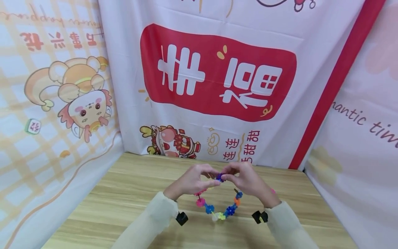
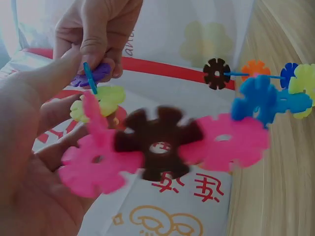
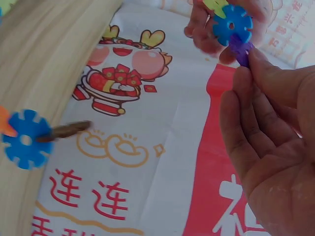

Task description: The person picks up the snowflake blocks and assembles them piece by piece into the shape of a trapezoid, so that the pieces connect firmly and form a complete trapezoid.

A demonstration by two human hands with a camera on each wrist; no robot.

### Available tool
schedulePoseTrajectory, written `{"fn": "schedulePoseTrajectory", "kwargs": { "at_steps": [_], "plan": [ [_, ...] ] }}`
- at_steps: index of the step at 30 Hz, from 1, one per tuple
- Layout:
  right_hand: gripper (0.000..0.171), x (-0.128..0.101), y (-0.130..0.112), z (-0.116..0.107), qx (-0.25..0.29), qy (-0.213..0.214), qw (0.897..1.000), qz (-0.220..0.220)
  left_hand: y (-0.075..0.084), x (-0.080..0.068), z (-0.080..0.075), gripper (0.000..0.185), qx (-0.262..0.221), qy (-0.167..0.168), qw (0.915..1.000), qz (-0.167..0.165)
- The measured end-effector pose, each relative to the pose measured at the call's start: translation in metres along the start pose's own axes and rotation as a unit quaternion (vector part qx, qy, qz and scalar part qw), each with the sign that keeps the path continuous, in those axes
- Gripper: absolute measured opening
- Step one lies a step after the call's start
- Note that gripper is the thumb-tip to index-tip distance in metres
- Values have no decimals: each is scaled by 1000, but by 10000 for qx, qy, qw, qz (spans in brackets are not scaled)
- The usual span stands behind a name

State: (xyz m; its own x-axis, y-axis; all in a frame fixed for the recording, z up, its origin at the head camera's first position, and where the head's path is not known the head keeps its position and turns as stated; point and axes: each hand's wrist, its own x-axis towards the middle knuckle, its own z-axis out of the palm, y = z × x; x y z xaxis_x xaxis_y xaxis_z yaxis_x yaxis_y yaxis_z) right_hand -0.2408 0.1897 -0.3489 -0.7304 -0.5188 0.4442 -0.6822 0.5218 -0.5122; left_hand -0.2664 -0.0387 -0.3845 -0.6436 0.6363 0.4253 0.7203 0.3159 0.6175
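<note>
Above the middle of the wooden worktop, toward its far edge, both hands meet over a hanging loop of snowflake discs. The left hand pinches the loop's upper end; the right hand has its grip closed on a purple disc there. Printed cloth banners wall in the far and side edges
</note>
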Motion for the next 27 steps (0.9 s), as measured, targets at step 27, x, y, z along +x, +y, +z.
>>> {"fn": "schedulePoseTrajectory", "kwargs": {
  "at_steps": [27],
  "plan": [
    [28, -39, 171, -21, -1654, -983, 9565, 2194, -18, -9, 7, 7, -436, 1296, 9902, -267]
  ]
}}
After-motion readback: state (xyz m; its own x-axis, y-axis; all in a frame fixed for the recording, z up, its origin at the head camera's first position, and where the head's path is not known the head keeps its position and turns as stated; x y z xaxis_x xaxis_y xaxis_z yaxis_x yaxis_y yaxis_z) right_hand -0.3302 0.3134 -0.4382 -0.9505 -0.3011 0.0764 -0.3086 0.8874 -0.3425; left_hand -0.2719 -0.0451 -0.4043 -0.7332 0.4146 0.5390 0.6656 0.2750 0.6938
